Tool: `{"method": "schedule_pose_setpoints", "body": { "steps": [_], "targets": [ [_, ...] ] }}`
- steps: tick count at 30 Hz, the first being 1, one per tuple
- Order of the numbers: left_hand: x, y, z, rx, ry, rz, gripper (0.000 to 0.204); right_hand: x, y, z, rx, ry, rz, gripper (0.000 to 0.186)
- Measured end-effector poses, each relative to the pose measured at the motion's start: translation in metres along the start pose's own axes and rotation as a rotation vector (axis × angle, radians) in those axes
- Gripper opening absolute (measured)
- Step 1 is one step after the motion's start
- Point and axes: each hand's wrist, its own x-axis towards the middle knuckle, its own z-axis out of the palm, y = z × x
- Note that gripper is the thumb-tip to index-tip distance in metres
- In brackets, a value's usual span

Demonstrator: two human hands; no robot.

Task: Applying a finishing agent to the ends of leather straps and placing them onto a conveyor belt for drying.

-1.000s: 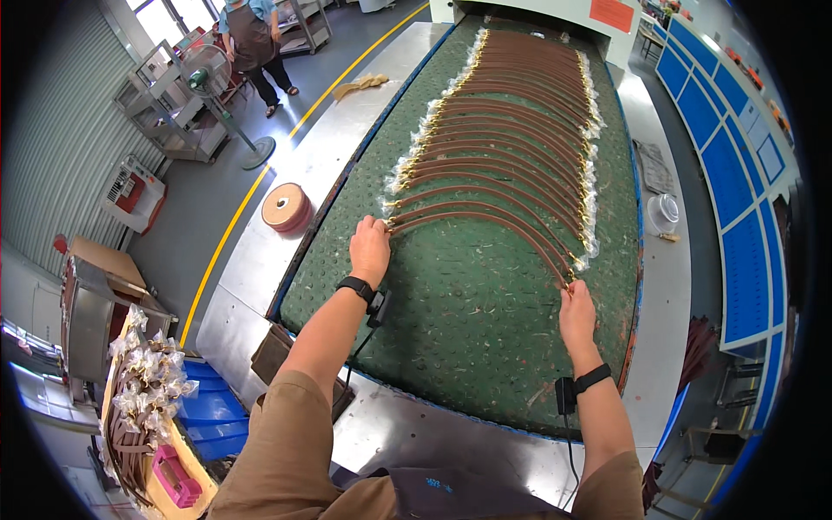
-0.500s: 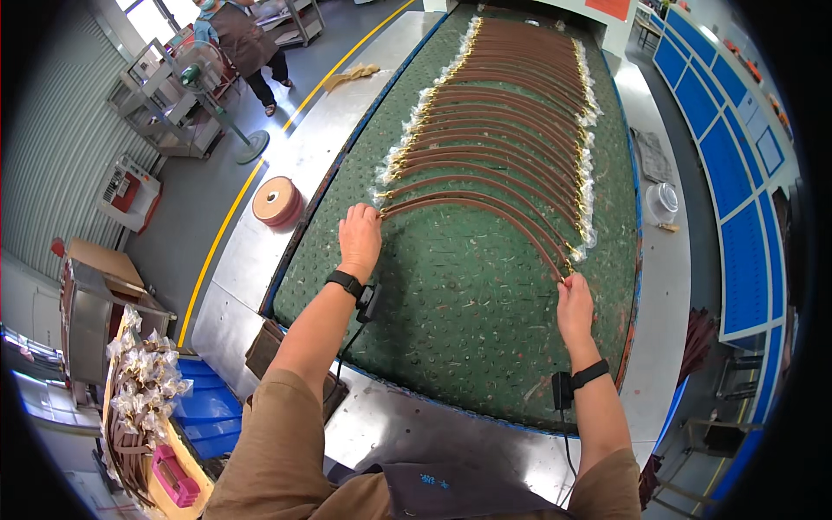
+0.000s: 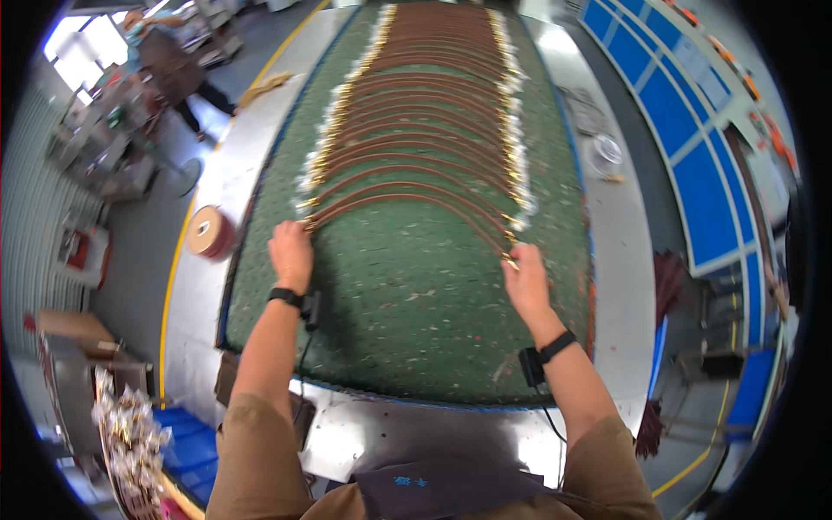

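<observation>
A row of thin brown straps (image 3: 416, 108) lies in arcs across a green textured belt (image 3: 407, 321), with gold-coloured metal clasps and clear plastic wrap at their ends. My left hand (image 3: 291, 256) is closed on the left end of the nearest strap (image 3: 394, 198). At that strap's other end, my right hand (image 3: 529, 282) pinches near a gold clasp (image 3: 510, 262). The strap bows away from me between the two hands, close in front of its neighbour. My fingers partly cover both ends.
Metal ledges (image 3: 251, 165) flank the belt. On the left one sits a reddish-brown roll (image 3: 211, 233); a clear round container (image 3: 604, 154) and grey cloth (image 3: 582, 111) are on the right. Plastic-wrapped strap pieces (image 3: 134, 433) fill a box at lower left. Another person (image 3: 173, 65) stands far left.
The whole view has shifted, so the belt and straps appear farther left and slightly higher. Both hands stay at the ends of the nearest strap, and more of the right clasp shows.
</observation>
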Motion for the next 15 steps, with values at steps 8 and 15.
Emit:
{"method": "schedule_pose_setpoints", "body": {
  "steps": [8, 15],
  "targets": [
    [-0.001, 0.003, -0.003, -0.027, -0.032, -0.002, 0.011, -0.002, -0.003, -0.007, -0.104, -0.006, 0.020, 0.023],
    [-0.001, 0.007, -0.002, 0.005, -0.027, 0.011, 0.009, 0.007, 0.002, -0.012, -0.373, -0.004, -0.042, 0.021]
  ]
}}
